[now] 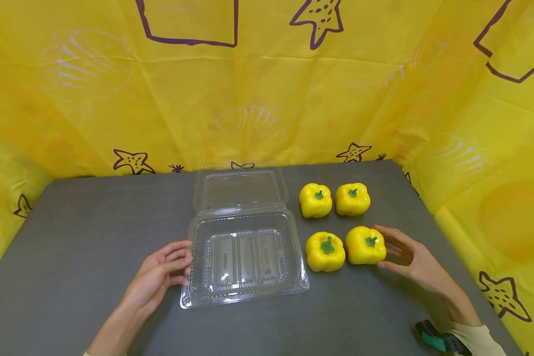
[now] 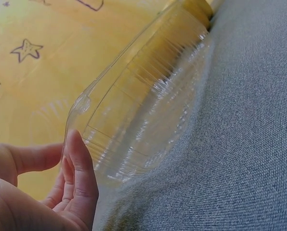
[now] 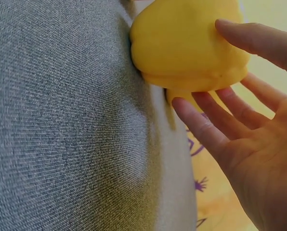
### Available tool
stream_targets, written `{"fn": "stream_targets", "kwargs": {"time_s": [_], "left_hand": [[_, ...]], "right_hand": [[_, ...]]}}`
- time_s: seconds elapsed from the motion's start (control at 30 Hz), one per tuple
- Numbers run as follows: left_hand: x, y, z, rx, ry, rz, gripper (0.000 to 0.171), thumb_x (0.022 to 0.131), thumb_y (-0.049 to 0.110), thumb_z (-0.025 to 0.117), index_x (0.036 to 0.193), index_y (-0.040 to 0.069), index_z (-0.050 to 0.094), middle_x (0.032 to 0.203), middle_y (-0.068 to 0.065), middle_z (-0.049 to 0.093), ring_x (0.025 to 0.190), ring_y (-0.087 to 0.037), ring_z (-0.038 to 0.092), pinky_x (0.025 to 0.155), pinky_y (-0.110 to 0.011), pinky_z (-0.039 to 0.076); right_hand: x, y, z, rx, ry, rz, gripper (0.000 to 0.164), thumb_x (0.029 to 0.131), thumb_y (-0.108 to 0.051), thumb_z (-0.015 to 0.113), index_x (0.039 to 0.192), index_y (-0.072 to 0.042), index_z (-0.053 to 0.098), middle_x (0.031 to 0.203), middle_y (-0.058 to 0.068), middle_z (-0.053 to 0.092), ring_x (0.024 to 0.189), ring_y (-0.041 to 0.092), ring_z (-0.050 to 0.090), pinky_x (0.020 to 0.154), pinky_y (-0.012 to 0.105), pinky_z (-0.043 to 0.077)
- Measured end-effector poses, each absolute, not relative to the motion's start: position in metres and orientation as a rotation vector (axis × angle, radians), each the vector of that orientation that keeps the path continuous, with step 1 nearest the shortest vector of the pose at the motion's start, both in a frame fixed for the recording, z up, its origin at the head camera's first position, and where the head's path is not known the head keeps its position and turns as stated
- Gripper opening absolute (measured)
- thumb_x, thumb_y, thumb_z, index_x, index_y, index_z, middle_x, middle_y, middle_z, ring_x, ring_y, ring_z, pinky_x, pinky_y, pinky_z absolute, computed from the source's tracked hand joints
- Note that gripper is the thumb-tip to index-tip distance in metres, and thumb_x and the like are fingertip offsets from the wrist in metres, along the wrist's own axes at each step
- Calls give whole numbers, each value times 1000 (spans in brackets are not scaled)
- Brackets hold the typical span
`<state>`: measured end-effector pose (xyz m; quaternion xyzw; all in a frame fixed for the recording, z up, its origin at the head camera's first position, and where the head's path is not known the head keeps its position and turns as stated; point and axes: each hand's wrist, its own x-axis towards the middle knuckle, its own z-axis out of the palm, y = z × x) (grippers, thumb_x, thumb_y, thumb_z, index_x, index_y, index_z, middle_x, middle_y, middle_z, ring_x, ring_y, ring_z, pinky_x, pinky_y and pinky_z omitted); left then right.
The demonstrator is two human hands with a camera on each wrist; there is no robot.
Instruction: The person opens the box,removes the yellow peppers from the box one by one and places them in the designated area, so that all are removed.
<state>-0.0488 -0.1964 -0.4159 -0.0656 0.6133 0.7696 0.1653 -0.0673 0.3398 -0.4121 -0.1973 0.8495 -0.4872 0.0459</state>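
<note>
A clear plastic clamshell container (image 1: 244, 295) lies with its lid (image 1: 240, 190) folded back. At the container's left edge, my left hand (image 1: 160, 272) pinches the rim between thumb and fingers, as the left wrist view shows. My right hand (image 1: 422, 267) is spread around the right side of the front-right yellow bell pepper (image 1: 364, 247), which sits on the table. In the right wrist view the thumb overlaps the side of this bell pepper (image 3: 187, 43), with the other fingers extended just by it. Its green stem is hidden there.
Beside it stands the front-left bell pepper (image 1: 324, 257). Two more, a back-left pepper (image 1: 315, 205) and a back-right pepper (image 1: 352, 202), stand behind. The dark grey table (image 1: 93, 222) meets a yellow patterned cloth (image 1: 182, 109) at the back and sides.
</note>
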Motion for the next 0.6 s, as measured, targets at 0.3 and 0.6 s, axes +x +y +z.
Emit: {"fn": "stream_targets", "kwargs": {"time_s": [0.3,0.6], "left_hand": [[-49,-197,-417,-175,1737,2200,31,93,-1,60,123,6,54,95,0,63,74,-11,60,61,-28,58],[-48,-198,-417,-185,1761,2188,33,93,-1,61,124,6,54,97,0,64,75,-11,61,62,-29,58]], "right_hand": [[-68,341,-414,-536,2636,-1444,75,81,-1,78,146,-4,41,144,11,47,127,-4,45,97,10,42],[-69,346,-407,-627,2601,-1443,62,92,6,60,149,-3,36,147,14,44,126,1,48,97,14,44]]}}
